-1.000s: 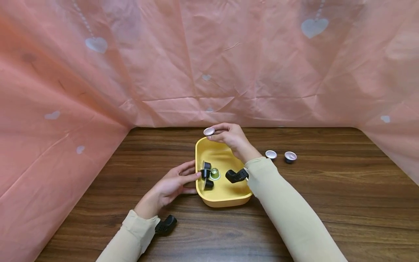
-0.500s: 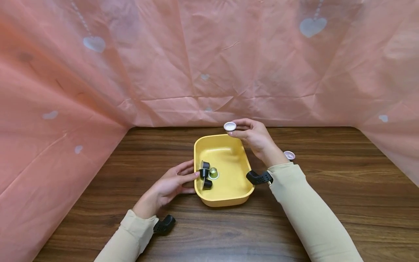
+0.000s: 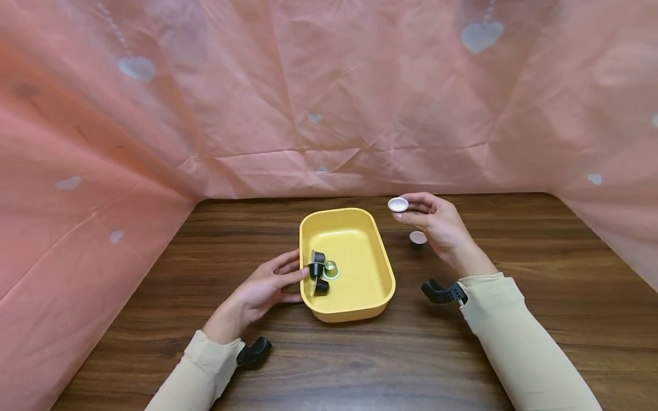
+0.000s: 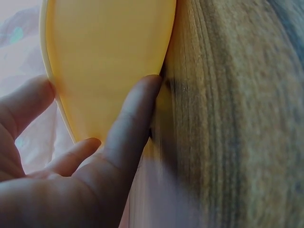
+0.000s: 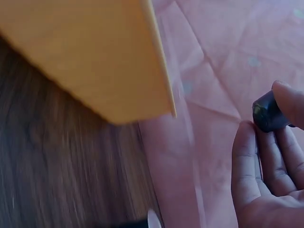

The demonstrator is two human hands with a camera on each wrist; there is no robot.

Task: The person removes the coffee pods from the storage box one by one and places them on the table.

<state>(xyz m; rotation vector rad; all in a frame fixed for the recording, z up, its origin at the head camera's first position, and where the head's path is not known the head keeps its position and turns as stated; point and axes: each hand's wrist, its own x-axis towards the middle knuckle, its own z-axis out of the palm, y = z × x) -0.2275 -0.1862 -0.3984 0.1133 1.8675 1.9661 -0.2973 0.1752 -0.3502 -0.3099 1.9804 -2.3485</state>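
Note:
Between its thumb and fingers my right hand (image 3: 442,228) pinches a dark coffee capsule (image 5: 269,113), raised to the right of the yellow bin's far corner, pale lid (image 3: 398,204) upward in the head view. My left hand (image 3: 259,291) rests against the left side of the yellow bin (image 3: 390,268), its thumb at the rim and its fingers extended along the outer wall. In the left wrist view, those fingertips (image 4: 149,85) touch the wall. Inside the bin, near the left wall, lie several capsules: black ones (image 3: 316,270) and a green one (image 3: 331,269).
Right of the bin, a pale-lidded capsule (image 3: 418,238) stands on the brown wooden table (image 3: 329,365), close by my right hand. A pink curtain (image 3: 339,103) with hearts hangs behind the table. Each wrist wears a black mount (image 3: 443,292).
My right hand has carried the capsule rightward, from over the bin's far rim to beyond its right side. My left hand has stayed at the bin; the view has shifted slightly.

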